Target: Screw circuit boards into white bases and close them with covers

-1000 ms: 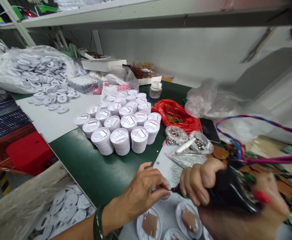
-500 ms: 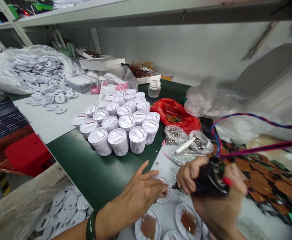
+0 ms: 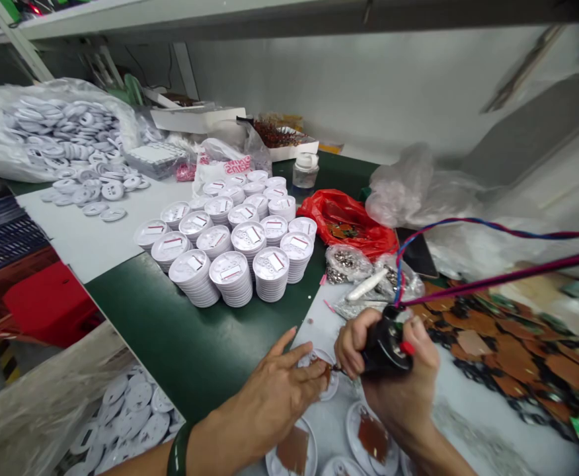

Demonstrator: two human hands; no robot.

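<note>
My right hand [image 3: 391, 357] is wrapped round a black electric screwdriver [image 3: 387, 347] with a red button and twisted red-blue wires. Its tip points left at a white plastic disc [image 3: 328, 390] with a small brown circuit board [image 3: 325, 371] in it. My left hand [image 3: 284, 390], a dark green band at its wrist, has its lower fingertips on that board and disc, steadying them. Its outer fingers stretch away, and its thumb is hidden. Below the hands lie more white discs [image 3: 351, 433] bearing brown boards [image 3: 373, 439].
Several stacks of white discs [image 3: 232, 274] stand on the green table [image 3: 170, 330]. Behind my right hand are bags of metal parts [image 3: 344, 261], a white pen-like tool [image 3: 367, 285] and a red bag [image 3: 339, 205]. Brown boards [image 3: 517, 354] are heaped at right. A shelf [image 3: 270, 23] crosses above.
My right hand has moved left with the screwdriver, which is now more upright, its tip closer to the board. My left hand stays at the disc. The view has shifted slightly.
</note>
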